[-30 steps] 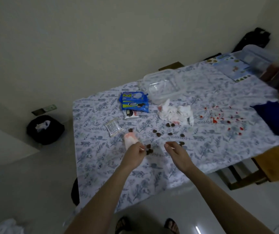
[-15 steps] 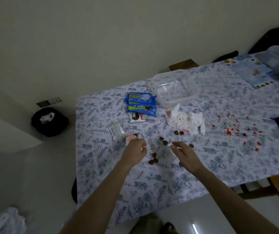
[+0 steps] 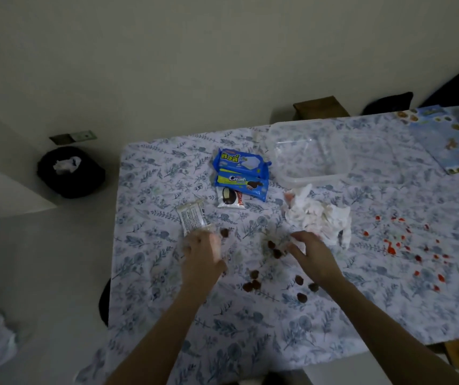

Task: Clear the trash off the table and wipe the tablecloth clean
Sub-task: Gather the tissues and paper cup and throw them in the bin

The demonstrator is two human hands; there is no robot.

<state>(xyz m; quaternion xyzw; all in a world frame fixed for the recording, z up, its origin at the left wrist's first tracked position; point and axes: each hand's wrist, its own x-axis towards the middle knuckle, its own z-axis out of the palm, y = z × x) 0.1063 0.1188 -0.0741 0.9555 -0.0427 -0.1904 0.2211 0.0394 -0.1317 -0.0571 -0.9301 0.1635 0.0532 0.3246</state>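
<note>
A floral blue-and-white tablecloth (image 3: 250,329) covers the table, spotted with red stains (image 3: 395,245) toward its right side and scattered with small dark brown crumbs (image 3: 252,283) near the middle. A crumpled white tissue (image 3: 320,218) lies just beyond the crumbs, with a clear plastic container (image 3: 309,154) behind it. To the left lie two blue snack packets (image 3: 241,173), one overlapping the other, a small white wrapper (image 3: 229,198) touching them, and a clear wrapper (image 3: 193,219) lying flat.

**Littered floral tablecloth**

The tablecloth (image 3: 150,276) bears two blue snack packs (image 3: 241,173), a small white wrapper (image 3: 193,219), crumpled tissues (image 3: 320,218), a clear plastic container (image 3: 310,154), scattered brown crumbs (image 3: 252,283) and red spatters (image 3: 406,245).
</note>
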